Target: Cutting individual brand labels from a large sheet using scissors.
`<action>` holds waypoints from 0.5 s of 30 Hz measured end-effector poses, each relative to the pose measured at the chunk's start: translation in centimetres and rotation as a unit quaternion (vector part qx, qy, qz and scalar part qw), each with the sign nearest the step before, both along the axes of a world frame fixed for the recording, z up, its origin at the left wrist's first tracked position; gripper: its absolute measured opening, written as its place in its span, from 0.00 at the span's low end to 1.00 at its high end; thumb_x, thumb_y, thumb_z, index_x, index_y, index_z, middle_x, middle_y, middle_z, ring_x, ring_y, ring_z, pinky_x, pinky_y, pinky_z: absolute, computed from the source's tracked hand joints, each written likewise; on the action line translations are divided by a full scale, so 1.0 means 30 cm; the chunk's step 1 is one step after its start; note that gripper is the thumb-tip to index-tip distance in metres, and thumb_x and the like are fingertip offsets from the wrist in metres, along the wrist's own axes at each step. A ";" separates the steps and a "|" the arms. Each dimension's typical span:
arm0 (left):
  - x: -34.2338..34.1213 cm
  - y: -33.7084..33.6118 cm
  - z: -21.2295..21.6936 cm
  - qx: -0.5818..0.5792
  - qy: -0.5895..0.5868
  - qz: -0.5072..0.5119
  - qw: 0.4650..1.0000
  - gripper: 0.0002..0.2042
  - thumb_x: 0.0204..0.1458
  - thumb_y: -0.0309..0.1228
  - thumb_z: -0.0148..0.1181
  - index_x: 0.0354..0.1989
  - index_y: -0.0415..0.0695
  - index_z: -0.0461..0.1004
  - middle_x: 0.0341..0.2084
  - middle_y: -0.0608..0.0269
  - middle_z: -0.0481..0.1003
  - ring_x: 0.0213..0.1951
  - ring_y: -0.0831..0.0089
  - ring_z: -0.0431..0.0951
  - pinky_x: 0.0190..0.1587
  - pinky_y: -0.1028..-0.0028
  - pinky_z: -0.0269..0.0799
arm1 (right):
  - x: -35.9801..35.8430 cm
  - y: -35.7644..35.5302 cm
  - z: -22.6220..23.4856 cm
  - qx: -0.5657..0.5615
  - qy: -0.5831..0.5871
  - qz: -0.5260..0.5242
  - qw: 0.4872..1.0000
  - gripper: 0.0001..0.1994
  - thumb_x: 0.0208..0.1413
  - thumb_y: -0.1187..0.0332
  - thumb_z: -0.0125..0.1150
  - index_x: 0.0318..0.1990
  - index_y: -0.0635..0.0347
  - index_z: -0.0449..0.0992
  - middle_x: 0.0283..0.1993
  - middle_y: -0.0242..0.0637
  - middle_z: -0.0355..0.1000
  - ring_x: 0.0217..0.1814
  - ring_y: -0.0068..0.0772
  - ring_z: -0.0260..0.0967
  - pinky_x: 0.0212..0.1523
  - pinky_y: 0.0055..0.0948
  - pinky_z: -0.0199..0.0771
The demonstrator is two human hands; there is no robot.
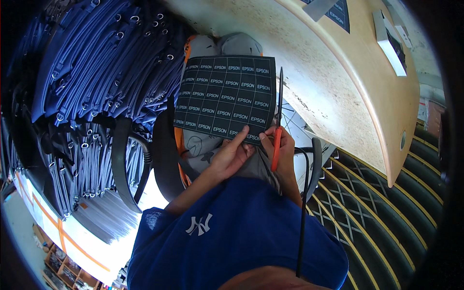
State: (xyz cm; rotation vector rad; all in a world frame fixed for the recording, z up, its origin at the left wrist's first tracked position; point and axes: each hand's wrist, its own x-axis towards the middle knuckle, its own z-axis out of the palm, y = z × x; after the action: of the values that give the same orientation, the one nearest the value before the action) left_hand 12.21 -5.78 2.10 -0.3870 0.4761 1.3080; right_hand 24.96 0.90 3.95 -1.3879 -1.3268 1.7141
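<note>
A black sheet of printed labels (222, 96), ruled into a grid by thin white lines, lies spread above my lap. My left hand (231, 157) grips its near edge, thumb on top and fingers curled beneath. Close beside it, my right hand (286, 145) pinches the sheet's near right corner between thumb and finger. That same hand also carries a pair of scissors (277, 145) with orange handles. Their dark blades point away from me along the sheet's right edge and look closed. Some of the right fingers are hidden behind the handles.
Many dark blue strapped bags (111, 63) with metal rings are stacked at the left. A chair armrest (128, 164) stands beside me. The pale curved table (357, 101) at the right bears another black label sheet (338, 17) and a white box (390, 43). A black cable (303, 217) hangs over my right side.
</note>
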 end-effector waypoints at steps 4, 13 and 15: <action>0.005 0.032 0.030 -0.079 0.188 -0.024 0.979 0.07 0.53 0.30 0.57 0.38 0.45 0.71 0.30 0.71 0.72 0.29 0.83 0.70 0.31 0.83 0.67 | 0.027 0.003 0.033 -0.018 -0.008 0.041 0.999 0.07 0.50 0.75 0.59 0.35 0.63 0.67 0.29 0.28 0.66 0.30 0.13 0.61 0.29 0.14 0.60; -0.005 0.087 -0.015 -0.094 0.231 0.025 0.968 0.06 0.51 0.25 0.58 0.36 0.39 0.72 0.30 0.66 0.74 0.29 0.79 0.74 0.32 0.82 0.71 | 0.204 -0.058 0.060 -0.002 -0.014 0.203 0.979 0.27 0.56 0.45 0.42 0.46 0.63 0.60 0.30 0.31 0.57 0.30 0.23 0.54 0.34 0.24 0.57; -0.008 0.110 -0.014 -0.081 0.228 0.041 0.969 0.06 0.51 0.25 0.57 0.37 0.38 0.72 0.31 0.64 0.74 0.31 0.77 0.76 0.34 0.82 0.73 | 0.231 -0.068 0.098 -0.072 -0.038 0.212 0.974 0.28 0.56 0.43 0.39 0.46 0.63 0.61 0.30 0.33 0.58 0.32 0.26 0.57 0.36 0.26 0.59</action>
State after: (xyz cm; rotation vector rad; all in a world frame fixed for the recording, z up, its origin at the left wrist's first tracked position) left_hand 11.97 -2.47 1.69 -0.2391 0.9658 1.4468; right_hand 31.88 -1.15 6.89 -1.3255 -1.6625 2.0876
